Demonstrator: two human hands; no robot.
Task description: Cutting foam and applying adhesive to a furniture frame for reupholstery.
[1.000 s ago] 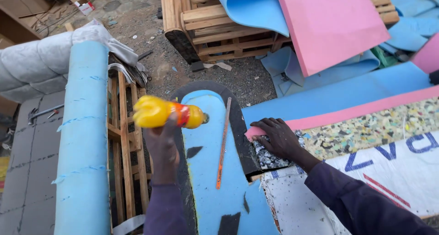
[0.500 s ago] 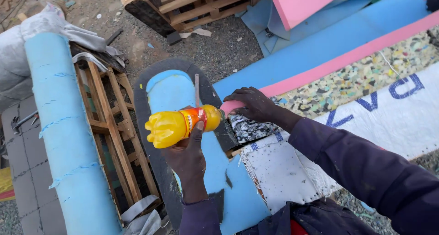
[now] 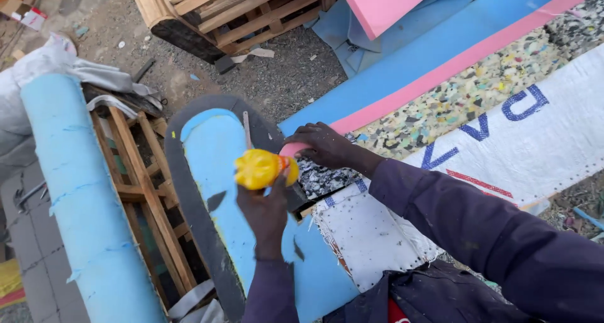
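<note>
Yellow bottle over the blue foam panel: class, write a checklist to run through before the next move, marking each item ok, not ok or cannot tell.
1. Left hand has a firm grip on the yellow bottle: ok.
2. Bottle over the blue foam panel: ok.
3. Right hand holds the pink foam edge: ok.
4. Bottle cap off: cannot tell.
5. Thin stick lies clear of the bottle: ok.

Gravel ground (image 3: 283,77) under wooden pallet (image 3: 226,11)
</note>
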